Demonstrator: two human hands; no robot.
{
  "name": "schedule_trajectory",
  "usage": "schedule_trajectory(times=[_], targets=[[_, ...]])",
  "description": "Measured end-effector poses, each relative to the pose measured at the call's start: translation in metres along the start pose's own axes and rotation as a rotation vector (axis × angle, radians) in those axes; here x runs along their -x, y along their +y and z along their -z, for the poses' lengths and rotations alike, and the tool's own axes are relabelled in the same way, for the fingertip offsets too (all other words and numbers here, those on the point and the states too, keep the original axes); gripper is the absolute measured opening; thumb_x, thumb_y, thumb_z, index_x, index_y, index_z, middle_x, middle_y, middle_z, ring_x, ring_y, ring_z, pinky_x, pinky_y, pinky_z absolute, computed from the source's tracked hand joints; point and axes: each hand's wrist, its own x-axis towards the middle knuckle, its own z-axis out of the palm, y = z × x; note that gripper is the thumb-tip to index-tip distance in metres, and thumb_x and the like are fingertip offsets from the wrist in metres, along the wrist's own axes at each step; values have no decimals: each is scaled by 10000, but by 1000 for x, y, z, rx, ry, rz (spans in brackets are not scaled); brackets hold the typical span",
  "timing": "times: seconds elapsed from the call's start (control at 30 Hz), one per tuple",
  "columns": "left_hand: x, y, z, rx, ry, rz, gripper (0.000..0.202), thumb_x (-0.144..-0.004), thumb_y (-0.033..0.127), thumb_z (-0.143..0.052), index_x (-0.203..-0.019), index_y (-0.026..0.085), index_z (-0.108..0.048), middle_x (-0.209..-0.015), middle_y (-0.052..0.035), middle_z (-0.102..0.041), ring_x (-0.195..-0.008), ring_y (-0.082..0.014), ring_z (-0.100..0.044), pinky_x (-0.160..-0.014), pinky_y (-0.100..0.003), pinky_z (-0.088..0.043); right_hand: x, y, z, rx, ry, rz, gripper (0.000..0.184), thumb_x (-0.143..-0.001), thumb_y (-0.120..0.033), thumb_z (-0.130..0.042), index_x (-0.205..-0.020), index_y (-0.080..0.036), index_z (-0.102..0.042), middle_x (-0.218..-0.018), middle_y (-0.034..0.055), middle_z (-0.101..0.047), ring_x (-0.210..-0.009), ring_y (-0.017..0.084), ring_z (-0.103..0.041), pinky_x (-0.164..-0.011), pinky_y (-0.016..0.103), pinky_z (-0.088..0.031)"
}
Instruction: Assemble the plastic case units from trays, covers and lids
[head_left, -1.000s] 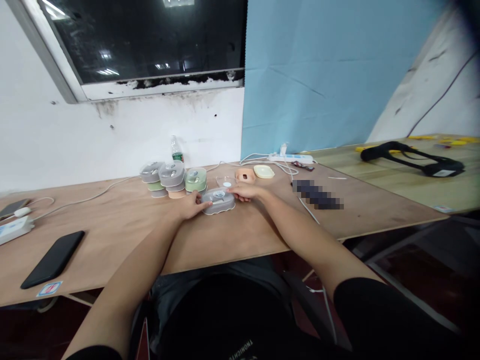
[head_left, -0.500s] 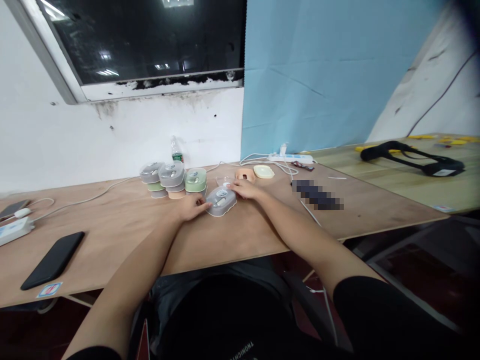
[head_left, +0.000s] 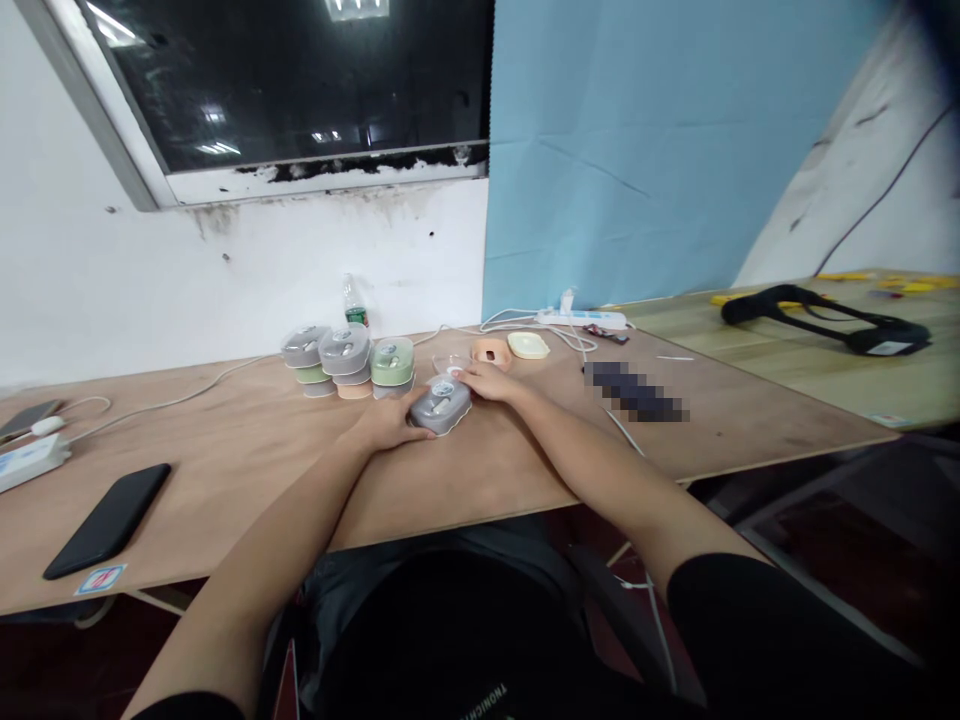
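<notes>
A grey lunch box (head_left: 441,404) with a clear lid and a small utensil under it is at the middle of the table. My left hand (head_left: 394,420) is wrapped round its left side, thumb along the front edge. At its far right corner is my right hand (head_left: 486,381), with bent fingers reaching behind the edge; their exact contact is partly hidden. A loose clear lid (head_left: 448,362) lies just behind the box, by my right fingertips. Beyond it stands an open peach box (head_left: 491,350), with a pale yellow tray or lid (head_left: 528,345) to its right.
Stacked lunch boxes (head_left: 345,350) in grey, green and peach stand at the back left, before a plastic bottle (head_left: 355,300). A black phone (head_left: 109,520) lies at left. Cables and a power strip (head_left: 581,319) run along the back; a blurred dark object (head_left: 636,391) lies right.
My left hand has opened round the grey lunch box and taken hold of its left side, thumb now at the front. The box has shifted slightly; my right hand stays nearly in place.
</notes>
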Motion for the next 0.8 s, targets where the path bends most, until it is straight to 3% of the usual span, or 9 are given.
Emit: schedule_trajectory(times=[0.13,0.27,0.4,0.53,0.63,0.8], targets=[[-1,2,-4,17,37,-10,887,-698,578,-710,-1455,268,-366,-1217,-113,-630,-1049,-328,-616,-886,-434,-481,2,-1,1,-66,21,-13,542,-876,-624,-413,-639,-163,-571,-504,-14,-516,-518,123,-490,-523,224,-341],[-4,-4,-10,105,177,-109,832,-696,474,-754,-1424,264,-409,-1332,-112,-512,-1182,-295,-540,-1002,-430,-443,1,-2,2,-212,100,-29,525,-859,-651,-433,-672,-175,-553,-487,-31,-484,-442,111,-457,-441,222,-317],[-7,-9,-12,138,316,-151,767,-723,388,-753,-1404,248,-430,-1342,-124,-432,-1247,-277,-483,-1040,-408,-431,-2,-7,1,-385,216,9,522,-853,-681,-434,-783,-182,-567,-580,-13,-553,-421,96,-458,-408,214,-333],[-8,-8,-6,109,577,-1,740,-737,388,-742,-1396,270,-426,-1426,-133,-314,-1260,-296,-464,-961,-412,-495,-2,-12,-2,-422,257,39,548,-882,-671,-387,-1047,-188,-589,-652,-6,-605,-428,91,-468,-418,204,-349],[-7,-9,0,76,760,143,781,-721,442,-750,-1404,276,-408,-1457,-137,-291,-1253,-322,-470,-946,-435,-499,-2,-11,-5,-335,233,41,504,-880,-625,-438,-1039,-177,-606,-647,-11,-607,-446,90,-477,-438,198,-351],[-6,-9,6,-11,757,282,805,-729,518,-720,-1419,270,-389,-1466,-133,-348,-1256,-345,-481,-961,-458,-481,-3,-6,-9,-209,195,80,417,-857,-529,-527,-1006,-154,-631,-634,-8,-612,-531,112,-524,-508,204,-370]])
